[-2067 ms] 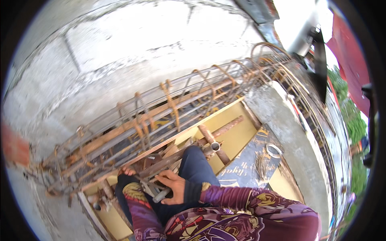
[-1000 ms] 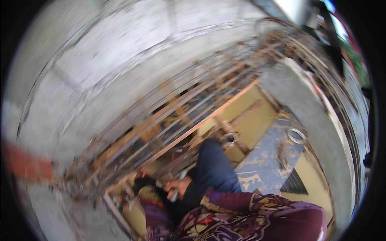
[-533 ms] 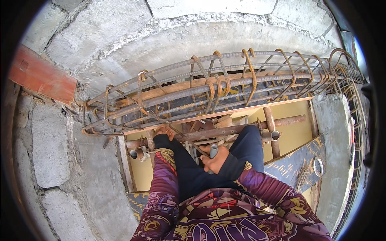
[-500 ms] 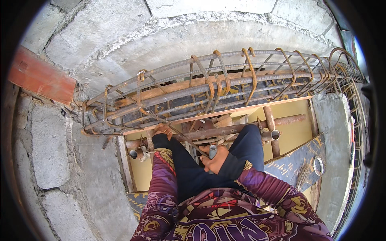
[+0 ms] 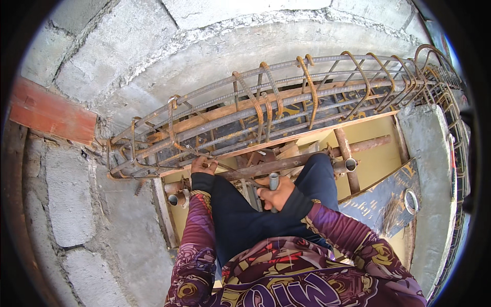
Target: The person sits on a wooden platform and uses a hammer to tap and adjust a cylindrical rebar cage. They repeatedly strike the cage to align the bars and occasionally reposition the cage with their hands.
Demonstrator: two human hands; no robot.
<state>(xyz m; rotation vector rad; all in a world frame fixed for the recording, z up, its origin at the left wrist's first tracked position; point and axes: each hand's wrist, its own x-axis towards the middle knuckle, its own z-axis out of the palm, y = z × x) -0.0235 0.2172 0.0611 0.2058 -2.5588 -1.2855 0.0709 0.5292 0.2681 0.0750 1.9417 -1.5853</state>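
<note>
My right hand point(image 5: 276, 194) is closed round a short grey metal pipe point(image 5: 274, 181), its open end upward, above my lap. A thin rusty bar point(image 5: 236, 172) runs from beside this hand up and left toward the rebar cage point(image 5: 225, 120); whether it joins the pipe is hidden by my fingers. My left hand point(image 5: 204, 166) is closed, fingers curled, at the cage's lower edge next to the bar. What lies within those fingers is hidden. The cage has long ribbed bars and several rusty bent stirrups point(image 5: 313, 92), and sits over dark form board point(image 5: 240, 128).
Rusty scaffold pipes point(image 5: 286, 165) cross below the cage around my knees. At right are a dark printed board point(image 5: 378, 199) with a white ring-shaped thing point(image 5: 410, 201) and a concrete ledge point(image 5: 429, 153). Grey block walls point(image 5: 71, 199) and a red-brown plank point(image 5: 51, 110) stand at left.
The view has shifted slightly, so the cage's right part sits higher. The pipe has moved slightly right and stands more upright in my right hand. My left hand stays by the cage's lower edge.
</note>
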